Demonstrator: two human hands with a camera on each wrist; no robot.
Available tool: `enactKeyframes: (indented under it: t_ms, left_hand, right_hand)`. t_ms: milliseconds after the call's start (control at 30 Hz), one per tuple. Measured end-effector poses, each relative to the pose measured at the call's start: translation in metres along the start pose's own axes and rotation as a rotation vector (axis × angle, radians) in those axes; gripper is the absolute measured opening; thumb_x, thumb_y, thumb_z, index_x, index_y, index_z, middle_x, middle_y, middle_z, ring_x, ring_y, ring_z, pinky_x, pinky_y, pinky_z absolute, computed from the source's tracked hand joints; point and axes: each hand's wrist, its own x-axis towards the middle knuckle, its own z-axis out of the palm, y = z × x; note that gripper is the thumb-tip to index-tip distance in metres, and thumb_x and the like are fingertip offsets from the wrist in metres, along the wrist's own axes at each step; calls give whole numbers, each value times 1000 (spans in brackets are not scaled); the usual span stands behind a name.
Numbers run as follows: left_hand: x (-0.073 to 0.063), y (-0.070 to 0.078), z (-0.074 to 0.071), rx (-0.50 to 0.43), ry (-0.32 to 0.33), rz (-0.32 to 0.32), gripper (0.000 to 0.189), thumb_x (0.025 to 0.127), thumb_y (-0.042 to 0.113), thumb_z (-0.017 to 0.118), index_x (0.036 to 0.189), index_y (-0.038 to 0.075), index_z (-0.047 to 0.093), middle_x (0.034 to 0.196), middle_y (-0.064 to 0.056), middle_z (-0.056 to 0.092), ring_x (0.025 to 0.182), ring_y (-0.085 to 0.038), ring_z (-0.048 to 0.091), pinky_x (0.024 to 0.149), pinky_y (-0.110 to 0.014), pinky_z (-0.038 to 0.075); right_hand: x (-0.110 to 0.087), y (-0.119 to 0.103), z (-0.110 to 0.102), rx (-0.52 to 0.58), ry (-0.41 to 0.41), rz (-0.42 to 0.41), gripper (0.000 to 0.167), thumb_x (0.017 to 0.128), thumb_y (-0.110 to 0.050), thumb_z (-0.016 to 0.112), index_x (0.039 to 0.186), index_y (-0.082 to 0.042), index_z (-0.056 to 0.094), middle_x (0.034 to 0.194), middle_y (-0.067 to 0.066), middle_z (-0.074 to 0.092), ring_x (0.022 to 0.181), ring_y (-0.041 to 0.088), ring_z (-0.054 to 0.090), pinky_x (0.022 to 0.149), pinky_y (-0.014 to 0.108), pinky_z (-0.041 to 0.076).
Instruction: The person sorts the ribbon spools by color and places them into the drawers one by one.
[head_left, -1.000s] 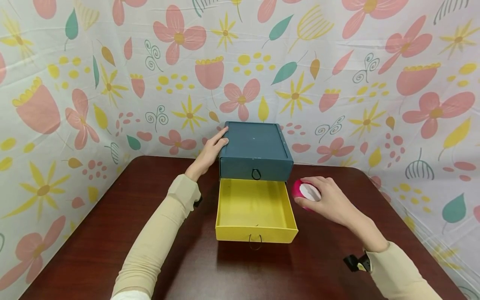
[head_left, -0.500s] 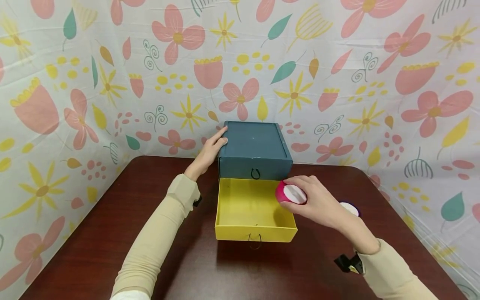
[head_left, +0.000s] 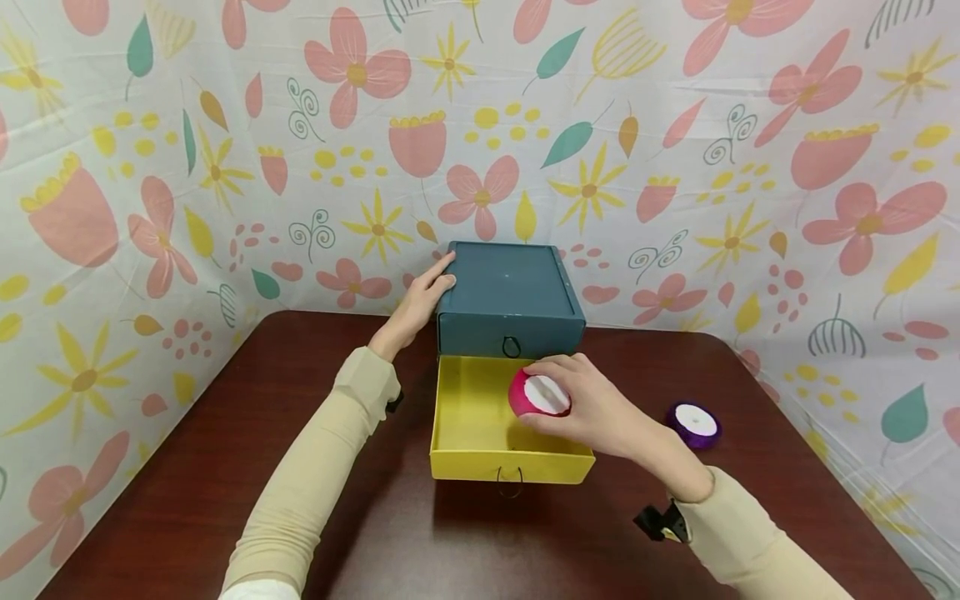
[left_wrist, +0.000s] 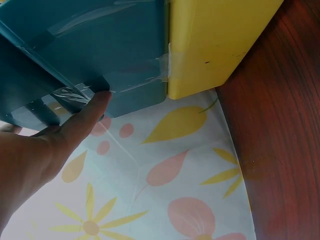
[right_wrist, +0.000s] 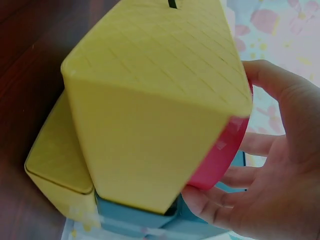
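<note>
A small chest has a blue top drawer [head_left: 512,336] closed and a yellow drawer [head_left: 480,467] pulled out below it. My left hand [head_left: 417,307] rests against the blue left side of the chest, fingers fairly straight; in the left wrist view its thumb touches that side. Over the yellow drawer, my right hand [head_left: 592,404] grips a pink ribbon roll [head_left: 519,396] with a white face, thumb and fingers round its edge. The right wrist view shows the roll's pink edge [right_wrist: 215,160] partly hidden by the drawer wall.
A purple ribbon roll [head_left: 694,423] with a white face lies on the dark wooden table [head_left: 360,533], right of the chest. Loop handles hang on both drawer fronts. Floral cloth [head_left: 480,125] closes off the back and sides.
My right hand has carried the pink ribbon roll leftward, from beside the yellow drawer to above it. The purple roll has come into sight behind it. My left hand stays put.
</note>
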Motion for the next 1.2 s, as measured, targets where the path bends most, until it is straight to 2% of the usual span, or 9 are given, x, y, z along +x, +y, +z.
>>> enactKeyframes:
  t_ms: [167, 433, 500, 600, 733, 1200]
  left_hand:
    - [0, -1, 0, 3, -1, -2, 56, 103, 44, 39, 155, 32, 22, 163, 6, 15, 151, -20, 16, 120, -49, 20]
    - [0, 1, -1, 10, -10, -15, 55, 103, 40, 39, 155, 30, 21, 163, 5, 13, 151, -20, 14, 121, -48, 18]
    - [-1, 4, -1, 6, -16, -22, 56, 104, 36, 39, 156, 27, 20, 163, 3, 12, 151, -22, 14, 121, -49, 18]
    - [-8, 17, 0, 6, -21, -30, 55, 104, 30, 38, 156, 22, 20, 164, -2, 12, 151, -25, 15, 120, -49, 20]
    - [-17, 30, 1, 13, -23, -30, 55, 105, 29, 38, 156, 20, 20, 164, -3, 13, 151, -25, 15, 120, -48, 20]
    - [-18, 30, 0, 25, -24, -21, 56, 105, 31, 38, 156, 20, 19, 164, -3, 13, 151, -26, 14, 120, -49, 19]
  right_hand:
    - [8, -3, 12, -18, -23, -26, 58, 74, -44, 80, 123, -19, 64, 118, 1, 63, 102, 16, 49, 67, 21, 50]
    - [18, -3, 27, -71, -61, -19, 57, 77, -47, 76, 123, -17, 63, 119, 4, 63, 105, 19, 49, 67, 23, 47]
    - [19, -3, 29, -77, -73, -9, 58, 77, -47, 76, 124, -17, 63, 120, 5, 63, 105, 20, 49, 68, 24, 47]
    - [21, -3, 31, -75, -91, 5, 58, 77, -47, 75, 125, -16, 63, 120, 5, 63, 104, 20, 49, 68, 24, 46]
    - [25, -2, 35, -82, -110, 16, 59, 78, -49, 75, 125, -15, 63, 118, 5, 63, 102, 20, 49, 69, 25, 46]
    - [34, 1, 44, -142, -164, 20, 60, 81, -50, 71, 126, -12, 61, 116, 6, 64, 101, 21, 51, 81, 36, 47]
